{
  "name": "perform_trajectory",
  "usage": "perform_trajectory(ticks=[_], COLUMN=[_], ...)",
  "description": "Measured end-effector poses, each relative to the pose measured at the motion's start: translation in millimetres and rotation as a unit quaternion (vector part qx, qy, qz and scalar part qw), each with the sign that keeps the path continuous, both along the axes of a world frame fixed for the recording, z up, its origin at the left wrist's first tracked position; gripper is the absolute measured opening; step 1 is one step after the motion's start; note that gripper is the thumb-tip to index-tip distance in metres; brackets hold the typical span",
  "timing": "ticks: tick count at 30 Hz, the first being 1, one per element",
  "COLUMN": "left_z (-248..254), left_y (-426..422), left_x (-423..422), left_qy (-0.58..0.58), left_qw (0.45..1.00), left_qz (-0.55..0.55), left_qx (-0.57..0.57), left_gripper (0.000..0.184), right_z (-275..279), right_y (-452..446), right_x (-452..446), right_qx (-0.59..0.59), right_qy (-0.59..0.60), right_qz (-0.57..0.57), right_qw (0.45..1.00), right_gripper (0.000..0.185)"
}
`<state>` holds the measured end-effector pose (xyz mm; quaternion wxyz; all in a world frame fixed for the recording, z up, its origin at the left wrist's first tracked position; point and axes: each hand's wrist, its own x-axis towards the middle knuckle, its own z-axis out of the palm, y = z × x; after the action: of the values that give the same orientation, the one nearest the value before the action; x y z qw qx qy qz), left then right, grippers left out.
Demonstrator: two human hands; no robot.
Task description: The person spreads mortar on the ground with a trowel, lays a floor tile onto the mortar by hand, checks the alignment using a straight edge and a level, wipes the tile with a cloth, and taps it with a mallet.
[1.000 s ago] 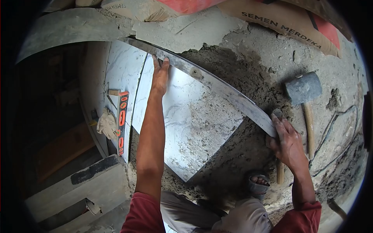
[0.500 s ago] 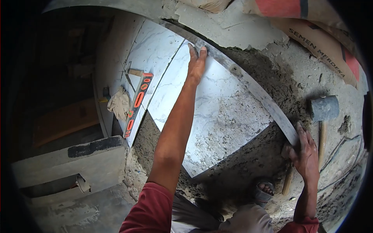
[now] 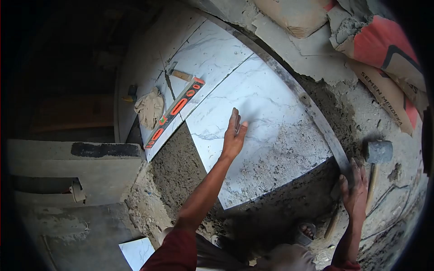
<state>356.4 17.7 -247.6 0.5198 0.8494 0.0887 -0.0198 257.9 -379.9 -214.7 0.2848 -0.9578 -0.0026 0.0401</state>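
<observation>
Sacks [image 3: 377, 90], contents hidden, left fingers [image 3: 233, 121] spread, empty, right fingers [image 3: 362, 175] touching bar [image 3: 320, 122], grip unclear

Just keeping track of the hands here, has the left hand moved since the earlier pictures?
Yes: judged against the marbled tile, the left hand has drawn back from the long bar toward the tile's middle.

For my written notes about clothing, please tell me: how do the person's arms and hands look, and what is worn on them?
The left sleeve and the right sleeve are dark red and leave the forearms bare. The left hand and the right hand wear no gloves, and no watch or bracelet is visible.
</observation>
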Motion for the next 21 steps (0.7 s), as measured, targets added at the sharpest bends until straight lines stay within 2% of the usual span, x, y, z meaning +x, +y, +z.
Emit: perform_trajectory(ticks=[3, 5, 7, 9, 11, 12, 13, 14, 15, 16, 17, 19, 20, 21], left_z=[5, 8, 21, 28, 33, 34, 35, 45, 58, 71, 77, 81, 84, 87], left_y=[36, 62, 84, 107, 133, 147, 158, 162, 167, 172, 180, 192, 195, 196], left_x=[-55, -83, -103, -115, -127, -134, -142, -149, -158, -168, -185, -215, -226, -242], left_qy=[0.016, 0.021, 0.06, 0.068, 0.071, 0.066, 0.062, 0.059, 0.124, 0.187, 0.183, 0.14, 0.133, 0.159], left_qw=[0.998, 0.996, 0.99, 0.989, 0.988, 0.988, 0.988, 0.989, 0.98, 0.967, 0.968, 0.959, 0.963, 0.956], left_qz=[0.056, 0.087, 0.097, 0.099, 0.102, 0.078, 0.056, 0.066, 0.066, 0.066, 0.083, 0.038, 0.037, 0.034], left_qx=[0.006, 0.029, 0.084, 0.089, 0.095, 0.112, 0.129, 0.12, 0.141, 0.161, 0.152, 0.244, 0.233, 0.243], left_gripper=[0.068, 0.067, 0.067, 0.067, 0.067, 0.063, 0.06, 0.06, 0.055, 0.05, 0.05, 0.043, 0.043, 0.042], right_z=[24, 43, 49, 60, 60, 64, 58, 48, 45, 49, 48, 41, 43, 38], right_y=[21, 36, 44, 56, 74, 83, 85, 86, 86, 84, 83, 78, 80, 75], right_x=[4, 0, -7, -19, -36, -43, -51, -62, -70, -75, -75, -77, -71, -62], right_qx=[0.112, 0.272, 0.48, 0.625, 0.648, 0.655, 0.645, 0.691, 0.73, 0.739, 0.729, 0.69, 0.663, 0.587], right_qy=[-0.007, 0.037, 0.134, 0.224, 0.218, 0.241, 0.249, 0.276, 0.303, 0.328, 0.339, 0.391, 0.39, 0.384], right_qz=[0.032, 0.134, 0.281, 0.382, 0.49, 0.495, 0.501, 0.444, 0.384, 0.337, 0.349, 0.298, 0.304, 0.307], right_qw=[0.993, 0.952, 0.82, 0.643, 0.54, 0.518, 0.52, 0.5, 0.477, 0.481, 0.482, 0.532, 0.562, 0.644], right_gripper=[0.048, 0.048, 0.05, 0.053, 0.053, 0.047, 0.047, 0.044, 0.041, 0.035, 0.035, 0.032, 0.024, 0.021])
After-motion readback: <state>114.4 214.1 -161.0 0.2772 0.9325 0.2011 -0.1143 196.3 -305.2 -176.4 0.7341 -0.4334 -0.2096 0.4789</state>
